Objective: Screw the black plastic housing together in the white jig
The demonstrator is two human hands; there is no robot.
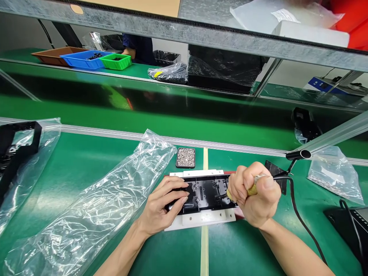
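A long black plastic housing (204,191) lies in a white fixture (202,218) on the green bench, its inside with posts and ribs facing up. My left hand (161,207) grips the housing's left end, fingertips over the inside and thumb near the front wall. Closed in a fist, my right hand (255,195) holds a corded electric screwdriver (252,189) with a yellowish body over the housing's right part. Its tip is hard to make out. Behind the fixture sits a small black tray (185,158) of tiny silvery screws.
A clear plastic bag (94,207) stretches across the left side. Another black part (17,153) lies bagged at far left. A black cable (296,211) runs down the right, near a bag of small parts (335,174). A metal shelf (172,28) crosses above; a co-worker's arm (138,48) is behind.
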